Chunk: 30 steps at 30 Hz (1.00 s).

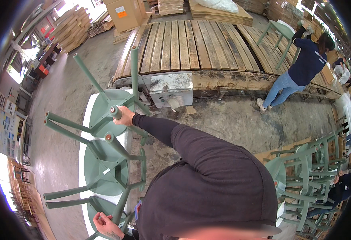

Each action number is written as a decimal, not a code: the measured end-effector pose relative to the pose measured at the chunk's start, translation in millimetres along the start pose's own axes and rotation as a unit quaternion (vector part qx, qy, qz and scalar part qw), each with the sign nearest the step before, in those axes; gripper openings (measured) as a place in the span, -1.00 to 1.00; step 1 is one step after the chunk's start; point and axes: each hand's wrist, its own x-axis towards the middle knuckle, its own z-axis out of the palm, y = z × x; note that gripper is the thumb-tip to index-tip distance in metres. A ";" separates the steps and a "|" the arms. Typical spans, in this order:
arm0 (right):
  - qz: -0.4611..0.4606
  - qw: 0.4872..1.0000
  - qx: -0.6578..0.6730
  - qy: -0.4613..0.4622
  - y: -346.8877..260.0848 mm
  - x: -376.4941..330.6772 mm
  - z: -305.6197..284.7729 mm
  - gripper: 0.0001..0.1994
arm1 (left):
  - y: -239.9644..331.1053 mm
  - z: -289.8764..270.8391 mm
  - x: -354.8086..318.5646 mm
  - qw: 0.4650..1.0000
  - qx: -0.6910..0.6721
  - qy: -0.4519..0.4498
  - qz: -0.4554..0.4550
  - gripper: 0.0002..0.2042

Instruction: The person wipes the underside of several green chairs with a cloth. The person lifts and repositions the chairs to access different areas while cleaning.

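Green chairs (105, 173), upturned, are lying on a white bench (88, 105). Right hand (124, 115) is gripping one leg (116, 112); left hand (106, 226) is curling its fingers loosely beside them. Near the bench's far end, slatted platform (176, 48) and metal box (171, 90) are standing.

Lettering (320, 56) on a navy shirt (306, 67) and an orange label (122, 14) on a carton (130, 23) are illegible.
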 end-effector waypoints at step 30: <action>0.007 0.991 -0.017 -0.136 28.9 -14.5 -39.4 -0.29 | 140.6 112.0 -35.7 0.956 0.048 0.133 0.259 -0.92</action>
